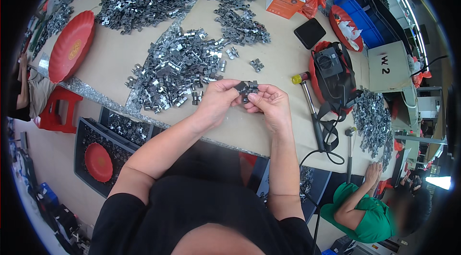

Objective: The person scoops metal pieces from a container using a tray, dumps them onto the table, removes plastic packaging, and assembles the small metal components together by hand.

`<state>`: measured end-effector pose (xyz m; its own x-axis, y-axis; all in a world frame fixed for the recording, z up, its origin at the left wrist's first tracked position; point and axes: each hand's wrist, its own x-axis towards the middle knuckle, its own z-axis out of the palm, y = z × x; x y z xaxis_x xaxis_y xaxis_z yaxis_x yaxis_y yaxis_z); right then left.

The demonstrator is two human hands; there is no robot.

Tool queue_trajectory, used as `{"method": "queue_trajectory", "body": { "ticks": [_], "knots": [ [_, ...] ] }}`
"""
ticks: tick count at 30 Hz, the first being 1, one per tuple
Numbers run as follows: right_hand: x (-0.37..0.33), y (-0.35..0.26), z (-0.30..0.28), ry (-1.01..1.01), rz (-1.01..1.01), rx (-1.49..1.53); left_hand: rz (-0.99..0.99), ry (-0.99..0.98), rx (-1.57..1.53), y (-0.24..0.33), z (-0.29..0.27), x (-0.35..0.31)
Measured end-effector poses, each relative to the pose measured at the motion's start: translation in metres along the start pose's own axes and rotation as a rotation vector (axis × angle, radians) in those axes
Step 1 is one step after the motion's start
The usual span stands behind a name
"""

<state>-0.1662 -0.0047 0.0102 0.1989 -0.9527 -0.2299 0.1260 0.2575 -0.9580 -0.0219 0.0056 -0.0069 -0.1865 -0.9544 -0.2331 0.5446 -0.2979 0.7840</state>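
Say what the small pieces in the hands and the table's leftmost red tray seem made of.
The small pieces: probably metal, dark grey; similar ones in the nearby pile glint sharply. The red tray: likely plastic, softly glossy, judging by its even colour and wavy moulded rim.

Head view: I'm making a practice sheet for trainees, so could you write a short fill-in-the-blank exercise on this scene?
1. The left hand and the right hand hold small parts made of ____.
2. The hammer nearest the right hand has a ____ head.
3. Beyond the hands, a box is white and ____.
4. The co-worker at lower right wears a ____ top.

Missing words: metal; yellow; orange; green.
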Motion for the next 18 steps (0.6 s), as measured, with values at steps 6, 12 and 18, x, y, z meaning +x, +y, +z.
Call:
{"method": "queue_trajectory", "body": {
  "ticks": [6,12,18],
  "knots": [
    [0.0015,-0.0044,-0.0025,-0.051,0.079,-0.005,0.071,-0.085,0.02,-0.0044,-0.0066,-0.0019],
    [0.0023,-0.0049,-0.0026,-0.082,0.068,0.039,0.213,-0.115,0.118,-0.0087,-0.0034,0.0015],
    [-0.0021,0.0004,-0.0042,-0.056,-0.009,-0.087,0.275,-0.085,0.241,-0.0092,-0.0026,0.0018]
  ]
}}
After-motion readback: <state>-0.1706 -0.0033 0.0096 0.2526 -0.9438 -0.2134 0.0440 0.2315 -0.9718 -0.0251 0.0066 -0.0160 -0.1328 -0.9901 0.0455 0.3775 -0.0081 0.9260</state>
